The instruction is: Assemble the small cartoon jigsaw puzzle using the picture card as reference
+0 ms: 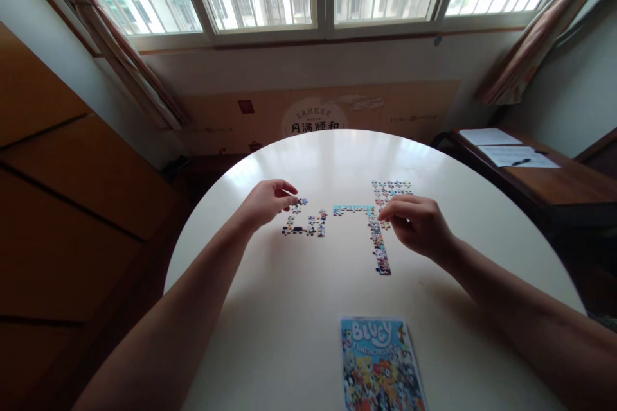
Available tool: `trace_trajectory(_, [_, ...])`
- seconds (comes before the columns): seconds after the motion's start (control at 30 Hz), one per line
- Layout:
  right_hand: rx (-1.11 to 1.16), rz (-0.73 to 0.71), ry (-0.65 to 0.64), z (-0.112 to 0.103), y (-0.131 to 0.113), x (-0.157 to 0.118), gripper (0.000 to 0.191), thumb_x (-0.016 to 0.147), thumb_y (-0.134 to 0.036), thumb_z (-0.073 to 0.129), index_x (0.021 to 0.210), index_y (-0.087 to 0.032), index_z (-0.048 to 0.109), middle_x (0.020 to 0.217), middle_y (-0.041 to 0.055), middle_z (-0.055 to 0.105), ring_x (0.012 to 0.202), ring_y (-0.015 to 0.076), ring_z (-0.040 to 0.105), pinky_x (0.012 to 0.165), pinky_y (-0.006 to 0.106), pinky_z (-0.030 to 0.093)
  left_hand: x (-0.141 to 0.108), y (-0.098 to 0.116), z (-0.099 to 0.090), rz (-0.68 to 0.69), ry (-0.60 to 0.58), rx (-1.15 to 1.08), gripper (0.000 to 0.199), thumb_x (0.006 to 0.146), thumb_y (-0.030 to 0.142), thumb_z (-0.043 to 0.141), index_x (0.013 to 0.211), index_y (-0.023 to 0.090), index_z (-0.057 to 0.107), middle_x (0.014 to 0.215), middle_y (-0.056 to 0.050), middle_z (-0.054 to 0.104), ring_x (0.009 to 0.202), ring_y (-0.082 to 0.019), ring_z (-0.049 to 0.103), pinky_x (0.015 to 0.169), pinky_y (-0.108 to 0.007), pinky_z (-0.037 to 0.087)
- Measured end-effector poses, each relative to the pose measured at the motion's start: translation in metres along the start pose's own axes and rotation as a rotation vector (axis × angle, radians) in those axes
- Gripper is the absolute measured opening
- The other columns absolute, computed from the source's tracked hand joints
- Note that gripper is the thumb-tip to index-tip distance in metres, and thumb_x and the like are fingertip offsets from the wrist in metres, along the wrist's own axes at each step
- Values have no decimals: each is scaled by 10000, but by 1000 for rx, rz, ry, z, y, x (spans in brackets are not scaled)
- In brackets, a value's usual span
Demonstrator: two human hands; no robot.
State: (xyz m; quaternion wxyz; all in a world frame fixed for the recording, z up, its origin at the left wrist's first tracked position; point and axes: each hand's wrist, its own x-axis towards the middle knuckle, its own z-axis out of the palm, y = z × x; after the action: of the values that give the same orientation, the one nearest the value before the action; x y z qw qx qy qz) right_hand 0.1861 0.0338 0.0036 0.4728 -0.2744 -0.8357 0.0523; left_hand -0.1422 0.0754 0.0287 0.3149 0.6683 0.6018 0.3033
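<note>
My left hand is at the upper left of the loose puzzle pieces, its thumb and fingers pinched at a small puzzle piece. Joined pieces form an angled strip, with a blue top part running left and a longer part running down toward me. My right hand hovers at the right side of this strip, fingertips close together near its upper corner; whether they hold a piece is hidden. Behind that hand lie more spread pieces. Nearer to me lies a colourful Bluey picture sheet.
Everything lies on a round white table. At the right stands a brown side table with papers and a pen. A printed cardboard box is behind the table, under the window.
</note>
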Motion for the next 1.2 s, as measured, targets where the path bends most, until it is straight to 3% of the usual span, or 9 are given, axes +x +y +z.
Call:
trace_trajectory(0.2, [3, -40, -83, 13, -12, 2, 284, 833, -26, 499, 861, -225, 701, 786, 11, 716, 673, 143, 654, 618, 302, 523, -24, 38, 37, -142, -189, -367, 124, 743, 206, 721, 864, 180, 712, 723, -44, 746, 579, -148, 662, 507, -243, 490])
trace_trajectory(0.33, [-33, -44, -86, 23, -21, 3, 262, 865, -66, 563, 1000, -242, 702, 939, 26, 757, 800, 170, 701, 704, 333, 558, -33, 50, 48, -198, -212, -481, 91, 748, 176, 726, 835, 171, 697, 696, -35, 728, 579, -146, 670, 520, -239, 482])
trace_trajectory(0.63, [-97, -18, -59, 31, -30, 4, 41, 896, -214, 694, 932, -228, 708, 929, 44, 761, 817, 190, 698, 715, 338, 565, -42, 56, 64, -179, -277, -525, 88, 783, 182, 735, 857, 166, 692, 723, -43, 736, 645, -161, 699, 559, -242, 489])
trace_trajectory(0.97, [-96, 3, -67, 33, -30, 2, 126, 901, -158, 663, 937, -237, 754, 947, 30, 796, 798, 190, 715, 772, 376, 576, -42, 53, 62, -114, -328, -385, 154, 807, 244, 711, 940, 174, 680, 794, -55, 756, 652, -171, 693, 547, -252, 492])
trace_trajectory(1.03, [-65, 65, -82, 32, -29, 2, 123, 902, -183, 664, 940, -243, 764, 943, 26, 799, 818, 193, 727, 799, 383, 579, -36, 46, 51, 0, -199, -210, 147, 840, 266, 662, 963, 190, 686, 817, -48, 757, 647, -178, 687, 560, -271, 491])
trace_trajectory(1.07, [-49, 100, -91, 32, -29, 3, 123, 900, -194, 664, 937, -247, 769, 941, 24, 799, 832, 194, 733, 810, 384, 580, -32, 40, 43, 85, -67, -100, 147, 856, 274, 635, 968, 199, 695, 831, -41, 756, 642, -174, 677, 586, -282, 495])
trace_trajectory(1.13, [-39, 154, -123, 32, -26, 5, 130, 892, -206, 666, 923, -257, 782, 933, 17, 800, 854, 197, 740, 817, 380, 584, -19, 24, 22, 216, 306, 151, 141, 859, 267, 609, 925, 214, 722, 847, -32, 750, 648, -171, 647, 680, -313, 498])
trace_trajectory(1.2, [-64, 180, -179, 33, -20, 9, 139, 881, -213, 671, 906, -273, 793, 922, 7, 800, 856, 200, 739, 809, 377, 587, -6, 6, 1, 234, 538, 220, 163, 861, 256, 587, 916, 205, 732, 857, -34, 745, 640, -170, 626, 718, -321, 493])
